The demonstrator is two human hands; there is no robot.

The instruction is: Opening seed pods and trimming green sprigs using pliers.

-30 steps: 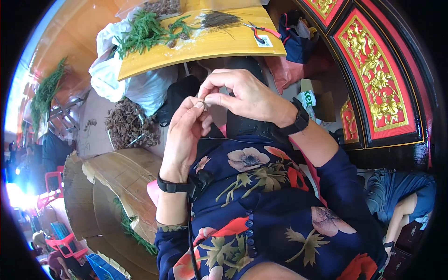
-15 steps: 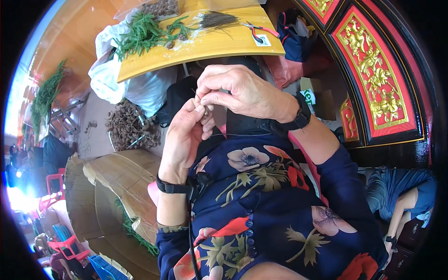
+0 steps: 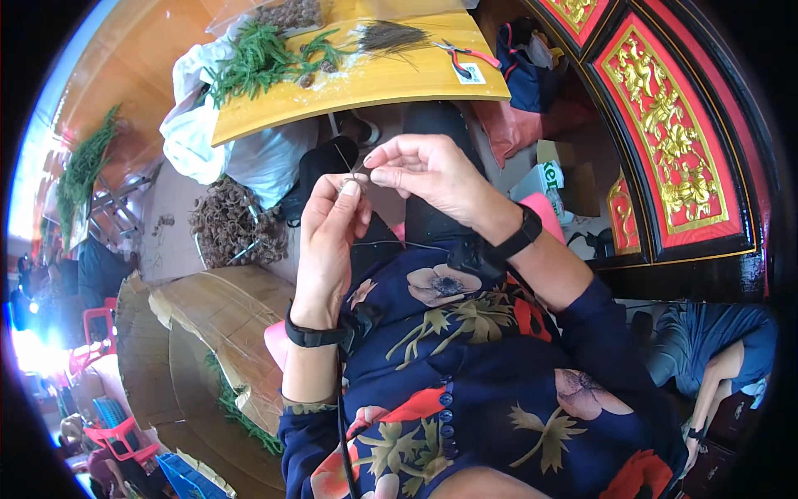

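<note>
Above my lap, my left hand (image 3: 328,220) pinches a small brown pine cone (image 3: 358,181) between thumb and fingers. A thin dark wire (image 3: 342,156) sticks up from the cone, its upper end free. Just to the right hovers my right hand (image 3: 432,173), its bent index finger and thumb slightly apart, the thumb tip close to the cone. Fingers partly hide the cone and the lower part of the wire.
On the yellow table (image 3: 374,91) ahead lie green sprigs (image 3: 253,62), dark wires (image 3: 391,36) and red-handled pliers (image 3: 457,60). Brown cones (image 3: 233,220) are heaped on the floor at left, near a cardboard box (image 3: 216,308). A carved panel (image 3: 665,125) stands at right; another person's arm (image 3: 711,382) is lower right.
My right hand has drawn back slightly to the right and down, its thumb and index finger parting from the wire. My left hand still has the cone, and more of the wire shows.
</note>
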